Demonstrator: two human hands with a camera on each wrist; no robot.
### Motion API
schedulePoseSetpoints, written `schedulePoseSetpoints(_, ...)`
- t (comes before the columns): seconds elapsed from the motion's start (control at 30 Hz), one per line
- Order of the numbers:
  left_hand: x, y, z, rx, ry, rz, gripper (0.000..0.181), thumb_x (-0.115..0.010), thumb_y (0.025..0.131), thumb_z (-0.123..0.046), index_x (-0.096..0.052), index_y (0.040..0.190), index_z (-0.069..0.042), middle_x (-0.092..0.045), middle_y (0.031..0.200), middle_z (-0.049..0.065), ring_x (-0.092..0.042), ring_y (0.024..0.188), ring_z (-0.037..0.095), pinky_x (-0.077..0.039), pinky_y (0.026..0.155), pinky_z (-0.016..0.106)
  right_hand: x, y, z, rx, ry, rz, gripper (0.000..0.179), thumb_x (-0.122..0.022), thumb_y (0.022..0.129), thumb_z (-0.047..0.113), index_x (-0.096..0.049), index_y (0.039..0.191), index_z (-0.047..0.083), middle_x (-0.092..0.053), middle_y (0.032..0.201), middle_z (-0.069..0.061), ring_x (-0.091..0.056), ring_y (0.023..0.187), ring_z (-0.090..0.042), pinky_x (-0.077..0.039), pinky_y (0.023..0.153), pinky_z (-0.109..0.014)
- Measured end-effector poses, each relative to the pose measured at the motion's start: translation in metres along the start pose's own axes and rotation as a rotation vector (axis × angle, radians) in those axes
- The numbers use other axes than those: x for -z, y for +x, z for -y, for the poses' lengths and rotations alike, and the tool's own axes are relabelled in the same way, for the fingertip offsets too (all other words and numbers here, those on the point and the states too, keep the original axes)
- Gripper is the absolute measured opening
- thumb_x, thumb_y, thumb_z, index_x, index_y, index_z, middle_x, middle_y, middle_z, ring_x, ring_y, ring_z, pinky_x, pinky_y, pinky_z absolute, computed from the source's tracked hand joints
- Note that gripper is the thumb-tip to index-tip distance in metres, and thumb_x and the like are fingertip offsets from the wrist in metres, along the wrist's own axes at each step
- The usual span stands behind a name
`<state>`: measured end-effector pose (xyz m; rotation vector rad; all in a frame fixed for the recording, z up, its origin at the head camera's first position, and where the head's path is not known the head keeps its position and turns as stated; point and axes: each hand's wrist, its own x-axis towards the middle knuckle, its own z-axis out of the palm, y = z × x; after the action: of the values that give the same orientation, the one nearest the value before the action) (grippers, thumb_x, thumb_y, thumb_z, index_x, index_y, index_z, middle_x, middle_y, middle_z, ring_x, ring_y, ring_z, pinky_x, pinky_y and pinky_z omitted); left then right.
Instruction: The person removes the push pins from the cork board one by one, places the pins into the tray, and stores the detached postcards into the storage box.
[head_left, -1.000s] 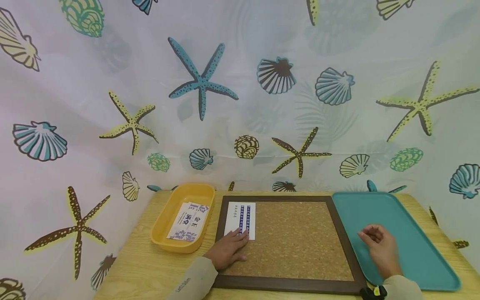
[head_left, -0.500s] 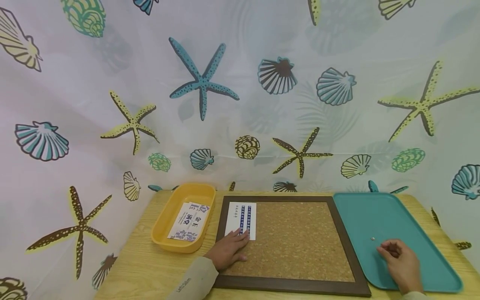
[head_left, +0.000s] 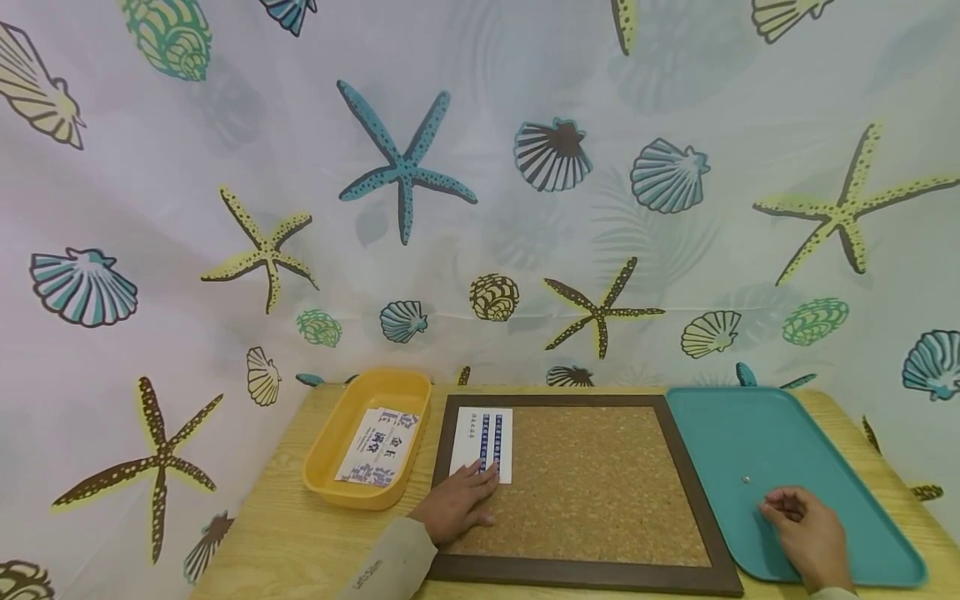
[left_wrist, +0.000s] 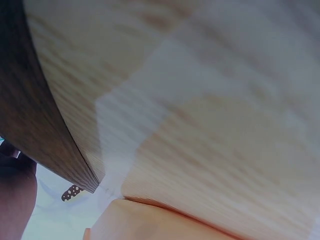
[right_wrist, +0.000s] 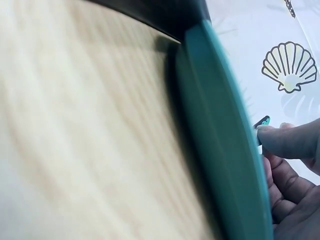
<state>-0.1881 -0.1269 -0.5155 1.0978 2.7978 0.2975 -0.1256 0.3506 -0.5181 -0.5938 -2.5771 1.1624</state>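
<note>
A white card (head_left: pixel 467 429) with blue bands of writing lies at the far left of a brown-framed cork board (head_left: pixel 592 483). Across its near edge rests my left hand (head_left: pixel 456 504), fingers spread, the palm over the cork. At the right, my right hand (head_left: pixel 813 533) is above a teal tray (head_left: pixel 780 442), thumb and fingers curled toward each other; whether anything is between the fingertips is hidden. Beside them a tiny pale object (head_left: pixel 746 479) lies on the tray, too small to name. In the right wrist view the tray's rim (right_wrist: pixel 215 140) partly covers the right hand (right_wrist: pixel 295 175).
To the left of the board a yellow bin (head_left: pixel 318 475) holds several printed cards (head_left: pixel 378 446) in purple and white. All of it stands on a light wood table (head_left: pixel 262 533). A curtain (head_left: pixel 480 233) patterned with starfish and shells hangs behind and at both sides.
My right hand has moved right and nearer to me over the tray, and the tiny pale object now shows where the hand was. The left hand has stayed on the card.
</note>
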Motion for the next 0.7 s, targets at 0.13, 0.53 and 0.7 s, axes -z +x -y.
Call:
schedulePoseSetpoints(0.13, -0.0007, 0.0001, 0.0004, 0.0, -0.008, -0.005, 0.064, -0.054, 0.095, -0.042, -0.042, 0.145, -0.005, -0.034, 0.154, 0.006, -0.027, 0.143, 0.03, -0.023, 0.115, 0.042, 0.0003, 0.0006, -0.0003, -0.016, 0.001, 0.009, 0.02, -0.07, 0.085, 0.004, -0.061, 0.099, -0.007, -0.067, 0.082, -0.012, -0.047, 0.061, 0.007, -0.045, 0.053, -0.019)
schedulePoseSetpoints(0.53, -0.0032, 0.0, 0.001, 0.013, -0.002, -0.001, 0.064, -0.053, 0.095, -0.044, -0.043, 0.145, -0.007, -0.035, 0.154, 0.003, -0.027, 0.143, 0.028, -0.023, 0.116, 0.041, -0.0007, 0.0021, -0.0016, -0.063, 0.022, 0.022, 0.024, -0.07, 0.087, 0.007, -0.06, 0.102, -0.008, -0.066, 0.087, -0.017, -0.051, 0.066, -0.001, -0.046, 0.053, -0.021)
schedulePoseSetpoints(0.7, -0.0059, 0.0004, 0.0038, -0.009, -0.013, -0.024, 0.064, -0.052, 0.095, -0.045, -0.043, 0.145, -0.006, -0.036, 0.154, 0.004, -0.028, 0.143, 0.029, -0.024, 0.115, 0.042, -0.0009, 0.0016, -0.0007, -0.076, 0.023, 0.013, 0.024, -0.07, 0.087, 0.007, -0.059, 0.103, -0.008, -0.065, 0.088, -0.018, -0.052, 0.066, -0.004, -0.047, 0.053, -0.023)
